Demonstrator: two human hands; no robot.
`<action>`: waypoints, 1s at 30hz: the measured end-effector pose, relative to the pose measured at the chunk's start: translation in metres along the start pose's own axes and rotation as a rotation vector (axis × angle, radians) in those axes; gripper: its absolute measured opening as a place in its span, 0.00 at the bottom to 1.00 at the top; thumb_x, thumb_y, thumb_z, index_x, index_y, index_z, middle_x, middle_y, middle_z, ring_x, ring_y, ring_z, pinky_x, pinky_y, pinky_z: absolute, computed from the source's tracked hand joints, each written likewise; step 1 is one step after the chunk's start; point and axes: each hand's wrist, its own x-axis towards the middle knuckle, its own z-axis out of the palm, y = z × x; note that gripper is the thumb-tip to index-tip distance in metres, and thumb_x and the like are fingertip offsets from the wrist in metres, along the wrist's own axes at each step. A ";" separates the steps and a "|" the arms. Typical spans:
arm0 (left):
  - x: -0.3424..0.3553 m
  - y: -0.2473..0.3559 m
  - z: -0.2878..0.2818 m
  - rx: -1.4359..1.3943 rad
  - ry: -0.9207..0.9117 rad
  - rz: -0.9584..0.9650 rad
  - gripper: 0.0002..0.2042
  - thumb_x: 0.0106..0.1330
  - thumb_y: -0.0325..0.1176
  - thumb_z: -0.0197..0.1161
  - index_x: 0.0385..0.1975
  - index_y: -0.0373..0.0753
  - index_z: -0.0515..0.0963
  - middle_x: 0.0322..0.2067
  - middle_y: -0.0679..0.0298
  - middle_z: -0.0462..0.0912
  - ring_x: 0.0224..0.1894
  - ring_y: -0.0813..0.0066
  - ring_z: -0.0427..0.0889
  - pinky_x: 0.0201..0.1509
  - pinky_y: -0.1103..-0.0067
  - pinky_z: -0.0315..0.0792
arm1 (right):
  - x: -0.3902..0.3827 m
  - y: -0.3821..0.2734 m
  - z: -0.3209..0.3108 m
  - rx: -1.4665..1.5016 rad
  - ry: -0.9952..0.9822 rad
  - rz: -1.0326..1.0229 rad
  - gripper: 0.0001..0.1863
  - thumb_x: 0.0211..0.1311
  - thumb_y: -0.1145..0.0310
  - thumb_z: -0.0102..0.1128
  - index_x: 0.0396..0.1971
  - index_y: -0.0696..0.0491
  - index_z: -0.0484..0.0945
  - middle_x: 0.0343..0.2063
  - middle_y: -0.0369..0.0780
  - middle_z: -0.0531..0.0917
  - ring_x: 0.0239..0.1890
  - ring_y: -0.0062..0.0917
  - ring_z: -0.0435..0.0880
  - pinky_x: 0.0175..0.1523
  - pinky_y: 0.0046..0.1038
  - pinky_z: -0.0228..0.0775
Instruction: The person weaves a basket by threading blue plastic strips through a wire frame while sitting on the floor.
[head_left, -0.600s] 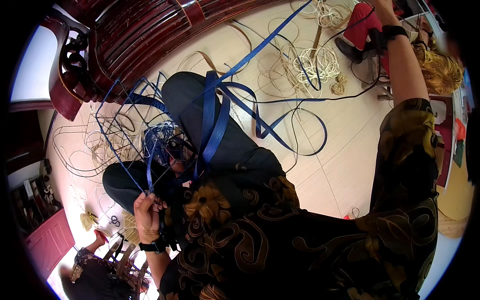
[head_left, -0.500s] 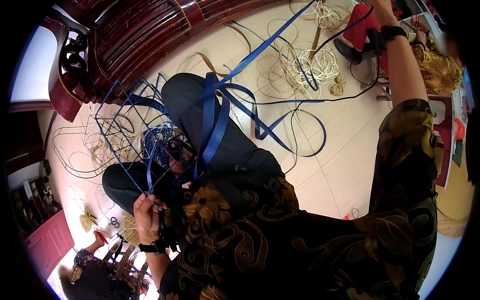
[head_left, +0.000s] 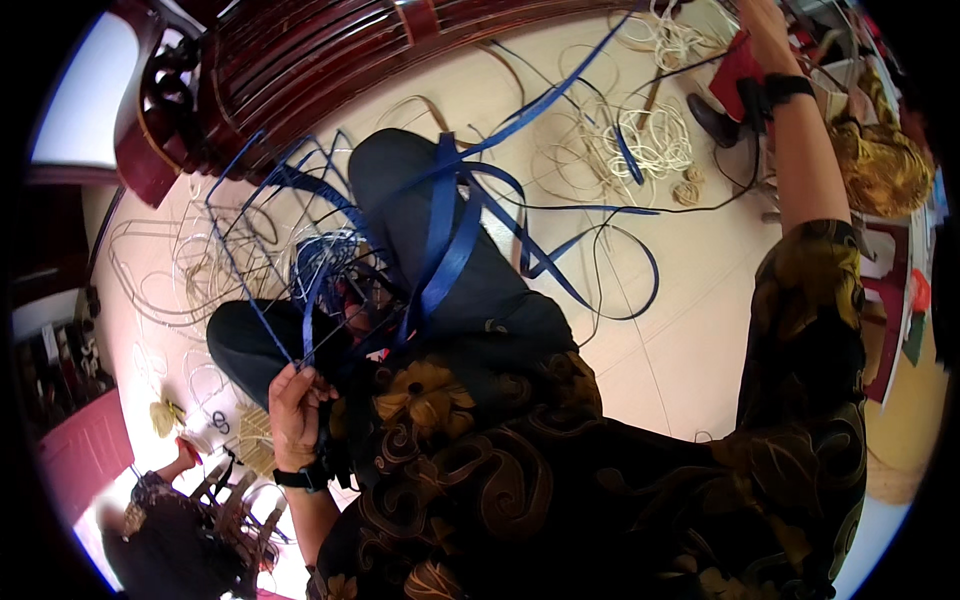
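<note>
My left hand (head_left: 293,400) pinches a corner of a wire frame (head_left: 232,265) wrapped in blue strip, which rests between my knees. Loose pale and blue strands (head_left: 335,250) tangle inside the frame. A long flat blue strap (head_left: 445,250) drapes over my thigh in loops. One length of it climbs to the upper edge of the view. Raised and stretched far to the upper right is my right hand (head_left: 767,40); its fingers are cut off by the edge, so what they hold cannot be seen. A dark thin cord (head_left: 690,207) passes below that wrist.
A dark red wooden bench (head_left: 300,75) spans the back. Coils of cream cord (head_left: 655,145) lie on the tiled floor, with more loops at the left. A seated person (head_left: 170,530) is at lower left. Golden fibre bundles (head_left: 875,165) and another person's red trouser leg (head_left: 738,75) are at right.
The view has shifted slightly. My left hand keeps its pinch on the frame's corner, and my right arm stays stretched to the upper right. The blue strap still runs to the top edge.
</note>
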 end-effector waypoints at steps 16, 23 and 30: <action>-0.003 0.000 -0.014 -0.078 -0.018 -0.078 0.02 0.64 0.25 0.58 0.30 0.34 0.77 0.22 0.65 0.77 0.24 0.77 0.77 0.35 0.79 0.74 | -0.031 0.075 0.100 -0.272 -0.400 0.028 0.21 0.67 0.48 0.56 0.33 0.54 0.78 0.19 0.30 0.70 0.24 0.19 0.69 0.30 0.25 0.60; -0.007 0.003 -0.014 -0.086 0.008 -0.044 0.09 0.65 0.25 0.58 0.43 0.32 0.75 0.28 0.62 0.80 0.29 0.75 0.80 0.36 0.80 0.77 | -0.085 -0.007 0.120 0.431 -0.587 0.371 0.10 0.68 0.60 0.61 0.39 0.51 0.78 0.24 0.26 0.71 0.23 0.09 0.66 0.27 0.16 0.59; -0.029 0.022 -0.003 0.536 0.488 0.299 0.20 0.66 0.26 0.58 0.59 0.35 0.70 0.44 0.59 0.79 0.44 0.74 0.79 0.38 0.82 0.76 | -0.157 -0.105 0.144 0.693 -0.780 0.224 0.19 0.68 0.70 0.55 0.58 0.56 0.73 0.44 0.36 0.81 0.31 0.11 0.72 0.35 0.14 0.65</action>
